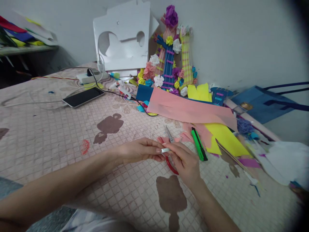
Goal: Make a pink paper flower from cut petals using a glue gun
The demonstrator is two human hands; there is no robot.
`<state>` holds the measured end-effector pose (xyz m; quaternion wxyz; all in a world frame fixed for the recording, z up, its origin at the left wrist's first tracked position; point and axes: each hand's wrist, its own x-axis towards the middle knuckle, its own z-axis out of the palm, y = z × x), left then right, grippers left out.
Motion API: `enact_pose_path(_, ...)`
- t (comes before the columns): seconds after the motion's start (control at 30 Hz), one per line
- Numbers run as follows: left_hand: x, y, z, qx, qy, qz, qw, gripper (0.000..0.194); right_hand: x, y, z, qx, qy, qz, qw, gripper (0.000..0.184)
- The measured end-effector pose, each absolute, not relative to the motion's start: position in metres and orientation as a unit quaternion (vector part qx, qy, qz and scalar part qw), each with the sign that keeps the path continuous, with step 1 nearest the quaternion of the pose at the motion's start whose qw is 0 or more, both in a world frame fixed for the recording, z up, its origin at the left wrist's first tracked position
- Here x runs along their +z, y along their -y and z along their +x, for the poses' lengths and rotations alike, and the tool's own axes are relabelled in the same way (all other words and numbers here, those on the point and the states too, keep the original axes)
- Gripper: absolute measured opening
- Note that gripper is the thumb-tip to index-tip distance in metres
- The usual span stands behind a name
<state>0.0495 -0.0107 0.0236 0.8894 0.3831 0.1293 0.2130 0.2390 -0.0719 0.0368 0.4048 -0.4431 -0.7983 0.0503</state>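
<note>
My left hand (141, 149) and my right hand (187, 161) meet above the table, fingers closed in a pinch. Between their fingertips is a small, narrow whitish piece (165, 150), perhaps rolled or folded; its exact kind is too small to tell. Beneath the hands lie scissors (172, 167) with red handles, their blades pointing away and partly hidden by my fingers. Close to my right hand rests a green utility knife (199, 145). Pink paper scraps (185, 136) lie just beyond the fingers.
Long pink paper (190, 106) and yellow paper (227, 140) spread across the right. Behind them stand paper-decorated guitar shapes (169, 64). A hot glue gun (122, 88), its cord, a phone (83, 97) and a power strip (90, 77) lie at the back left. White cut-out board (120, 29) leans against the wall.
</note>
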Motion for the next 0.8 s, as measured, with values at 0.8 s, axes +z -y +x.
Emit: enact_pose_path(0.8, 0.0237, 0.0092, 0.0476, 0.184, -0.134, 0.422, 0.878, 0.022, 0.0349, 0.0735, 0.2365, 0.054, 0.796, -0.448, 0.404, 0.029)
